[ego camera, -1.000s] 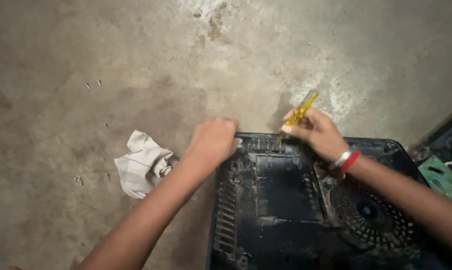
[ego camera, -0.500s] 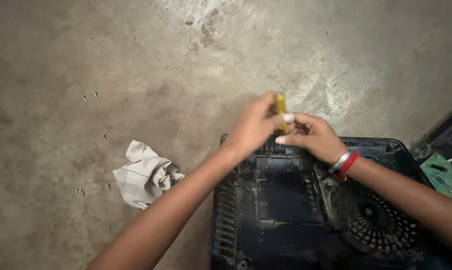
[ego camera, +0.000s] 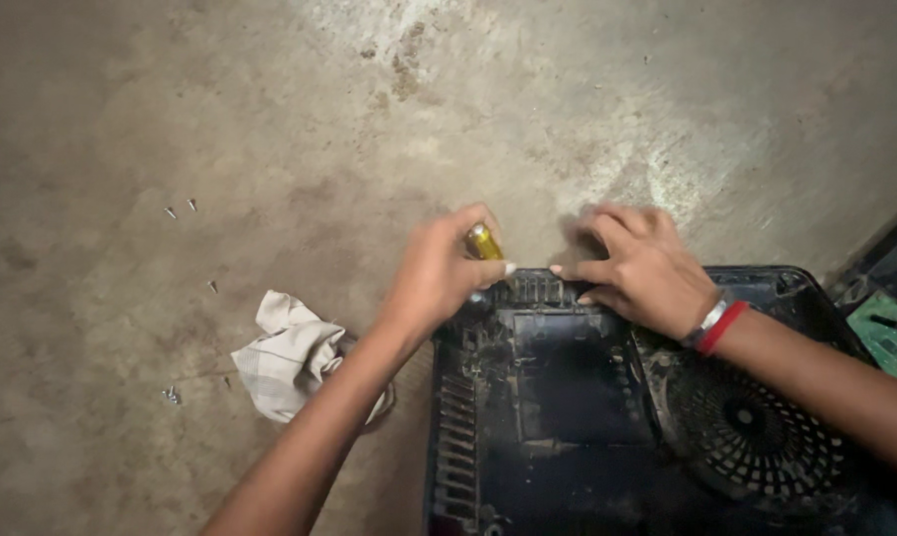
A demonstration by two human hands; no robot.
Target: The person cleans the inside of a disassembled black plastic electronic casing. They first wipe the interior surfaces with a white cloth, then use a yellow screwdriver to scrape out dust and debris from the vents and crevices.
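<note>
One yellow screwdriver point(ego camera: 483, 241) upright in left hand point(ego camera: 439, 273), tip hidden, black casing point(ego camera: 568, 397) below

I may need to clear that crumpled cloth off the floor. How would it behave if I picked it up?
The crumpled cloth would probably hang limp: it lies in soft folds. It looks thin, so likely light. It lies beside the black casing, under the left forearm.

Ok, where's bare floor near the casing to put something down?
Bare floor lies beyond the casing, past both hands. Left, room between the rag and the upper screws. It is crowded at the casing's far edge, under the left hand and right hand.
</note>
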